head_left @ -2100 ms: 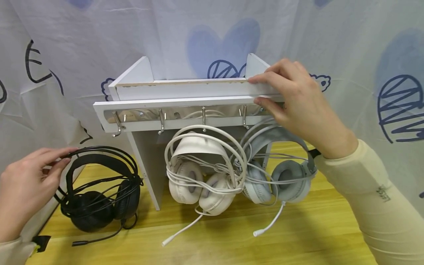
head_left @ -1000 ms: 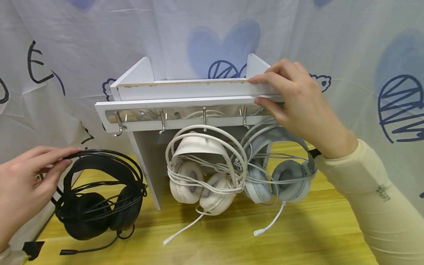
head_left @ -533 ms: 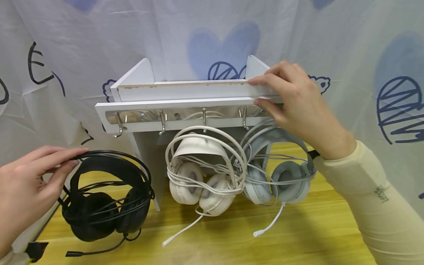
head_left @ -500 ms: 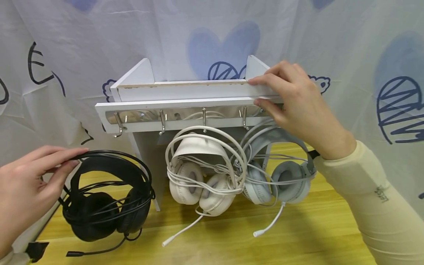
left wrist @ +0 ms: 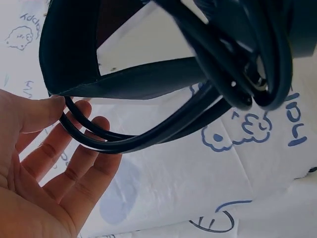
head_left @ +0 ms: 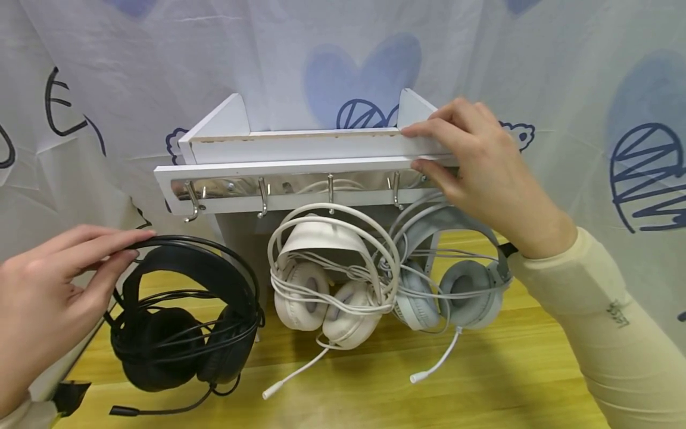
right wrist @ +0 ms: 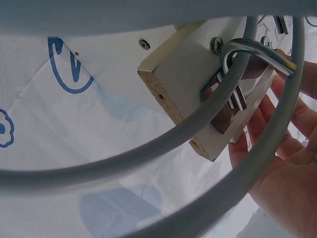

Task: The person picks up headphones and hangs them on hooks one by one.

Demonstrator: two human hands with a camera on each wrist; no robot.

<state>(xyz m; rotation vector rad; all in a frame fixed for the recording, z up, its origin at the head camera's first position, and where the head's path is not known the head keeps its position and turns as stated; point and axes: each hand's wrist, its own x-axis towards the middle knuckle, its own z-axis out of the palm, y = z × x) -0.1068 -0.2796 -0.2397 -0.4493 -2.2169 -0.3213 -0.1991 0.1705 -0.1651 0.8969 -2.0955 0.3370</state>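
Observation:
My left hand (head_left: 59,286) pinches the top tubes of a black headset (head_left: 161,357) between thumb and fingers, at the left of the rack. The headset hangs from that hand, ear cups down, its microphone arm pointing left. In the left wrist view the thumb presses the two thin tubes (left wrist: 148,136) below the headband pad (left wrist: 69,49). My right hand (head_left: 482,161) grips the upper right end of the white rack (head_left: 300,149), thumb on the front, fingertips on the shelf edge. The right wrist view shows grey tubes looped over a hook (right wrist: 252,47) near that hand.
A row of metal hooks (head_left: 262,199) runs along the rack's front board. A white headset (head_left: 321,235) hangs below the middle hook, a grey headset (head_left: 455,220) to its right. The yellow wooden table (head_left: 343,399) lies underneath, with a printed cloth (head_left: 278,53) behind.
My left hand has carried the black headset rightward and closer to the camera, after a brief dip downward. It now overlaps the rack's left leg. The right hand stays on the rack.

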